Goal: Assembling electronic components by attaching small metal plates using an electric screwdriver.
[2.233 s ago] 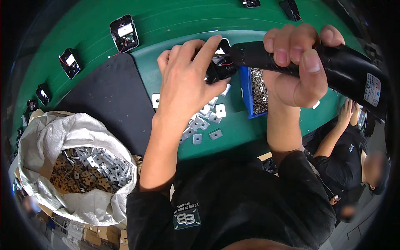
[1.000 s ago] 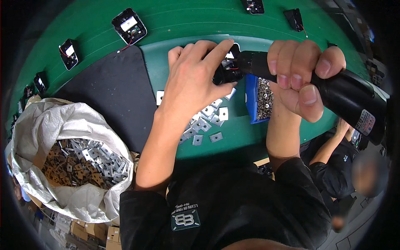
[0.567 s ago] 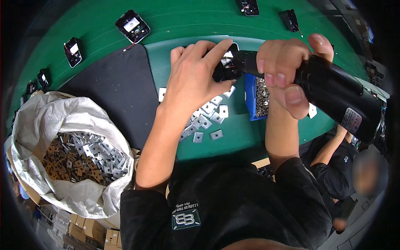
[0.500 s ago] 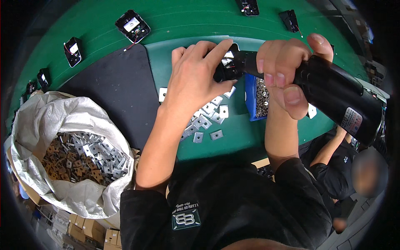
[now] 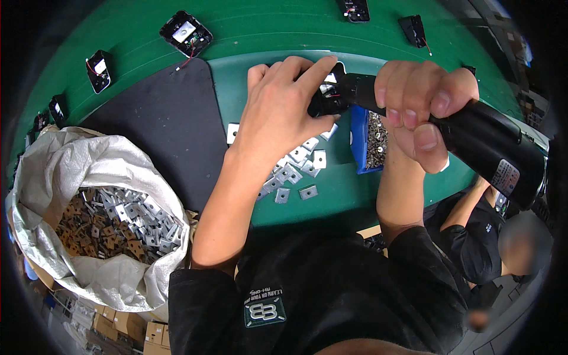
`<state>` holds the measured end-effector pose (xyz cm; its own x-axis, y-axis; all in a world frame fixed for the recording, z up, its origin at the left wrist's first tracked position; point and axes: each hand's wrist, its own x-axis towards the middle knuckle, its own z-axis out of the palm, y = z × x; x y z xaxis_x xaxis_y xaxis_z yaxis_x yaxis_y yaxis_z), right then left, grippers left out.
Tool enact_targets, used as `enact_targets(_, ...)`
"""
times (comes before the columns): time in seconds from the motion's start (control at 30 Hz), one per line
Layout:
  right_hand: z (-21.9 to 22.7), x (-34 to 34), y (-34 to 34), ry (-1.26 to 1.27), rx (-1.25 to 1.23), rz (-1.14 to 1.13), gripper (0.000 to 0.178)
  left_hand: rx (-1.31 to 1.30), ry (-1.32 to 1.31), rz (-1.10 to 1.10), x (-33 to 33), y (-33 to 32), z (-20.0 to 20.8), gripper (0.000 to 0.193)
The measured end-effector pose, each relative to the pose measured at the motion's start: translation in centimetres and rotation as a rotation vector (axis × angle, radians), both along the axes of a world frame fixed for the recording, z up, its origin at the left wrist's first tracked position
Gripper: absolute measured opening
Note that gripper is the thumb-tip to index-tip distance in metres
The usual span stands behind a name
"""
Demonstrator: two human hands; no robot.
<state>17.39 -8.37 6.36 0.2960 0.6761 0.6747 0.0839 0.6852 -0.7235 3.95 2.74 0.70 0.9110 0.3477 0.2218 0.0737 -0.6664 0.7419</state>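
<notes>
My left hand (image 5: 278, 103) curls over a small black plastic housing (image 5: 327, 105) on the green work mat, its fingers and thumb around the sides. A white part and a bit of red wire show inside the housing; the rest is hidden by my hand. My right hand (image 5: 417, 97) is wrapped around a black power screwdriver (image 5: 488, 139), tilted so that its narrow front end meets the housing. The tip itself is out of sight. Below my left hand lies a loose group of square silver metal plates (image 5: 288, 173), each with a hole.
A blue bin (image 5: 358, 148) of small screws stands under my right wrist. At left, a white woven sack (image 5: 41, 204) holds many metal plates beside a black mat (image 5: 171, 118). Several open black housings (image 5: 186, 34) lie on the green surface beyond. Another person (image 5: 473, 236) works at right.
A raised digit of my right hand has folded down onto the screwdriver. Screwdriver and housing sit slightly farther right in view; my left hand keeps its hold.
</notes>
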Motion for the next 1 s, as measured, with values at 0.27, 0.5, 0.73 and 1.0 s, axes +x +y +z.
enact_targets(0.27,-0.3,0.0,0.3,-0.018,0.034,-0.008,0.037,0.005,-0.008,0.004,0.1,0.0,0.0,0.075)
enact_targets(0.5,-0.4,-0.5,0.5,0.014,0.042,-0.051,0.070,-0.010,-0.093,0.014,0.1,0.0,-0.5,0.070)
enact_targets(0.73,0.1,-0.3,-0.1,-0.084,-0.068,-0.053,0.071,0.005,-0.087,0.011,0.0,-0.1,-0.5,0.071)
enact_targets(1.0,2.1,0.1,-2.4,-0.077,0.041,-0.161,0.065,0.120,-0.074,-0.048,0.7,-0.3,1.9,0.077)
